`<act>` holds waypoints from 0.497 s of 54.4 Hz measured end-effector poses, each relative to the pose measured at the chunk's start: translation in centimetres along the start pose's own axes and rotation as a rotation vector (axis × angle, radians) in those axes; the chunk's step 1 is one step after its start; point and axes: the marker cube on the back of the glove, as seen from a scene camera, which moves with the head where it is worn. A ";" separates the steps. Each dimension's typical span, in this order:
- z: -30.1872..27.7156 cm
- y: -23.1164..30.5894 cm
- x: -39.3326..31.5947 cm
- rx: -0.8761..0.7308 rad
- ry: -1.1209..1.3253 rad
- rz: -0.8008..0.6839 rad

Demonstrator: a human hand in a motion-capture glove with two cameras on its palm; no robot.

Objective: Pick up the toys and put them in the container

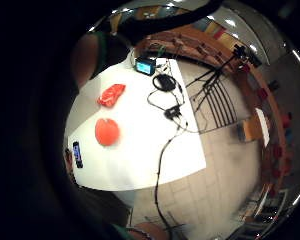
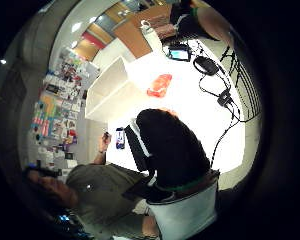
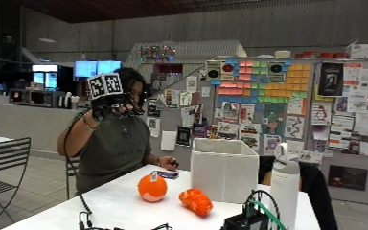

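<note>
Two toys: an orange ball (image 3: pixel 153 187) and a ridged orange-red toy (image 3: pixel 196 201), both on the tabletop (image 3: pixel 117 208) beside the container.
Surface: white tabletop, tiled floor, note-covered wall behind.
Container: white open box (image 3: pixel 224 174), upright.
Others: phone (image 3: pixel 167 175), water bottle (image 3: pixel 285 187), cables.
Right hand (image 3: pixel 110 106): raised high above the tabletop; fingers' state cannot be told.
</note>
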 end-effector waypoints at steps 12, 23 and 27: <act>0.7 -0.6 -0.7 -0.002 0.001 -0.010; 5.2 -1.0 -4.4 -0.002 -0.119 -0.110; 10.2 -1.0 -7.2 -0.043 -0.103 -0.158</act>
